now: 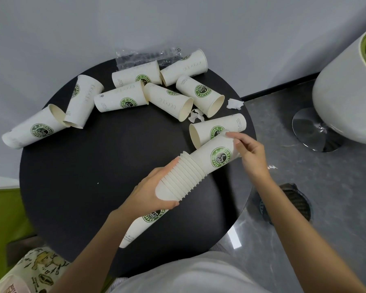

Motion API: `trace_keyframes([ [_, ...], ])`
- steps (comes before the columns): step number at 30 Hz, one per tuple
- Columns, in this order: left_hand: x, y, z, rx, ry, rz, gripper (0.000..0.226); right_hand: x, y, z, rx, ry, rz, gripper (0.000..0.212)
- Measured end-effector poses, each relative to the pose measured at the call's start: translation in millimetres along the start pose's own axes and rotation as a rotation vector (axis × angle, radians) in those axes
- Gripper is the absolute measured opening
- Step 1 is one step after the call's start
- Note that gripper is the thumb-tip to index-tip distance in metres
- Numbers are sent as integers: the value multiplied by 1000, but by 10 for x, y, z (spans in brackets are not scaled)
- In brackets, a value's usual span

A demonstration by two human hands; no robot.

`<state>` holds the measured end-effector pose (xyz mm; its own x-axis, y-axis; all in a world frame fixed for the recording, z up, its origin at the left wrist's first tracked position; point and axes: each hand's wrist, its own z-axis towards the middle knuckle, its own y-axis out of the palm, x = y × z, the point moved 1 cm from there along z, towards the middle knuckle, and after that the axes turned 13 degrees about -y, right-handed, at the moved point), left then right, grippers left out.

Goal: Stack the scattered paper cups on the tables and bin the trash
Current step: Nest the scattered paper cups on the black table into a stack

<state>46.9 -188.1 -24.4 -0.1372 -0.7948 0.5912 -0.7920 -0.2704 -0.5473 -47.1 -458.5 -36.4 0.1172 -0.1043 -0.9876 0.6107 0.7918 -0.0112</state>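
- white shirt front [199,271] sits at the bottom edge, with both bare forearms reaching out over it.
- left hand [150,193] wraps its fingers and thumb around the middle of a stack of cups [184,178], held slanted above the table.
- right hand [251,157] curls its fingers round the closed end of the outermost cup [218,153] on that stack.
- green round logo reads "enjoy life coffee" (the finer print is too small to read).
- loose cups [118,100] lie on their sides across the far half of the round black table [82,176]; one lies just beside the stack's upper end.
- torn paper scraps [195,116] lie among the loose cups, and a clear plastic sleeve [148,56] lies at the far edge.
- glossy grey floor [325,208], pale wall [178,22], a white chair [342,92] with green lining on the right, a green seat [2,218] on the left.
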Motion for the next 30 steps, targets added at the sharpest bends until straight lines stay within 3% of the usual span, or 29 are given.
trace_keyframes([
  [13, -34, 28, -51, -25, -7, -78, 107, -59, 631, -359, -312, 43, -42, 34],
  [30, -190, 1, -64, -21, 42, -156, 106, -158, 962, -432, -258, 104, -31, 31],
])
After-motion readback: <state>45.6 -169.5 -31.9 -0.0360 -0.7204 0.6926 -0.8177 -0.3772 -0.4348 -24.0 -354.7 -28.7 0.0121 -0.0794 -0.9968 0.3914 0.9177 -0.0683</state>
